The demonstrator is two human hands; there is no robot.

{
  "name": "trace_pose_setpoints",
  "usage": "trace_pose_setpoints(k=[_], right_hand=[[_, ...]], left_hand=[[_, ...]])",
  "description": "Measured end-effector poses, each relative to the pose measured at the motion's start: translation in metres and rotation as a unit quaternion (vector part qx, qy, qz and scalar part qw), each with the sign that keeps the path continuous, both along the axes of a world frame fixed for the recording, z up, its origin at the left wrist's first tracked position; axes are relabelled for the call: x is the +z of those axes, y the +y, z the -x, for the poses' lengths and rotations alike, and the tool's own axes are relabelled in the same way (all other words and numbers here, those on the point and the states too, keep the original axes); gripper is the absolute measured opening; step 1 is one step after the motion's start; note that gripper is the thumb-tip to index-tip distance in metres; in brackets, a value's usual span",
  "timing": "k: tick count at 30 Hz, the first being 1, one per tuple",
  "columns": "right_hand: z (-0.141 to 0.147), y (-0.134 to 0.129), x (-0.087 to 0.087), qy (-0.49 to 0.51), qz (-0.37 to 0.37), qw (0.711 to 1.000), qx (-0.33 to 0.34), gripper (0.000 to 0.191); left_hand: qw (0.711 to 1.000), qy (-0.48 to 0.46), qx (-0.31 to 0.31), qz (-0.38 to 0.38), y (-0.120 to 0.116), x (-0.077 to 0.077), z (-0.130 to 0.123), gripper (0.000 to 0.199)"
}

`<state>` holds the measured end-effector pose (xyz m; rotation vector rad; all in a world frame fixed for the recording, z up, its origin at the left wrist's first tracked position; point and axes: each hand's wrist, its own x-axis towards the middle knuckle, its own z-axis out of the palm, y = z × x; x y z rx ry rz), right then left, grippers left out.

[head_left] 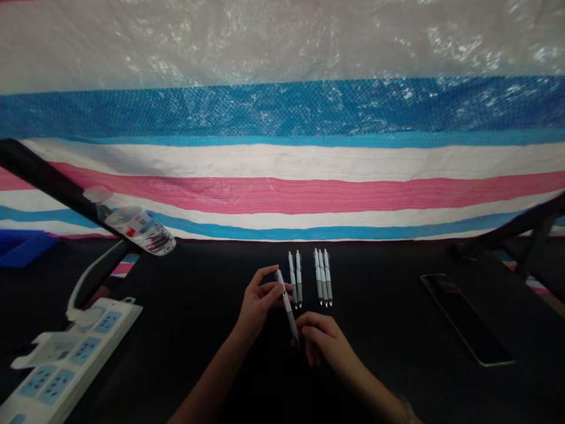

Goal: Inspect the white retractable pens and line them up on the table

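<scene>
My left hand (258, 300) holds a white-and-grey retractable pen (286, 303) upright-tilted between thumb and fingers. My right hand (320, 338) closes on the pen's lower grey grip near its tip. Just beyond my hands, a pair of similar pens (295, 280) lies side by side on the black table (185, 318), tips toward me. To their right lies a tight group of 3 matching pens (323, 277). My left fingertips are close to the pair and seem to overlap its lower end.
A white power strip (73, 359) sits at the front left, with a plug in it. A dark phone or tablet (465, 318) lies to the right. A water bottle (136, 224) rests at the back left against a black bar. Striped tarpaulin (282, 188) hangs behind the table.
</scene>
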<state>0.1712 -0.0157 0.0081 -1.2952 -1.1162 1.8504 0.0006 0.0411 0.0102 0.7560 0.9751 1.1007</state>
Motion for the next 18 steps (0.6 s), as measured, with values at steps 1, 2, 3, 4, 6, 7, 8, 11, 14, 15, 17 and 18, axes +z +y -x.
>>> trace_pose_setpoints(k=[1,2,3,4,6,7,8,11,14,15,17,18], right_hand=[[0.0,0.0,0.001,0.002,0.0,1.0,-0.001,0.029],[0.0,0.0,0.001,0.003,-0.001,1.0,-0.001,0.029],[0.0,0.001,0.001,0.005,-0.002,1.0,-0.002,0.029],[0.0,0.001,0.001,0.006,-0.003,1.0,-0.002,0.03],[0.0,0.001,0.0,0.011,-0.005,1.0,-0.002,0.031],[0.0,0.002,-0.001,0.014,-0.006,1.0,-0.003,0.031],[0.0,0.002,-0.002,0.017,-0.008,1.0,-0.003,0.031],[0.0,0.002,-0.004,0.023,-0.014,1.0,-0.009,0.03],[-0.001,0.001,-0.005,0.021,-0.024,0.999,-0.019,0.029],[-0.001,0.001,-0.005,0.019,-0.029,0.999,-0.021,0.029],[-0.001,0.0,-0.005,0.013,-0.039,0.999,-0.022,0.029],[0.0,0.0,-0.005,0.01,-0.044,0.999,-0.022,0.028]], left_hand=[[1.0,0.002,0.0,0.0,0.0,-0.001,0.0,0.058],[1.0,0.004,0.001,0.0,0.001,-0.001,0.0,0.056],[1.0,0.004,0.004,0.002,0.001,-0.001,0.0,0.055],[1.0,0.003,0.008,0.005,0.002,-0.001,0.0,0.055],[1.0,0.002,0.014,0.012,0.003,0.0,0.0,0.056],[1.0,0.003,0.015,0.016,0.004,0.001,-0.001,0.058],[1.0,0.004,0.017,0.019,0.005,0.002,-0.001,0.06],[0.999,0.016,0.028,0.019,0.01,0.006,-0.001,0.065],[0.998,0.046,0.047,0.004,0.018,0.007,0.0,0.064],[0.997,0.059,0.049,-0.003,0.021,0.007,0.001,0.062],[0.994,0.097,0.049,-0.019,0.03,0.004,0.002,0.06],[0.991,0.121,0.047,-0.032,0.036,0.003,0.003,0.059]])
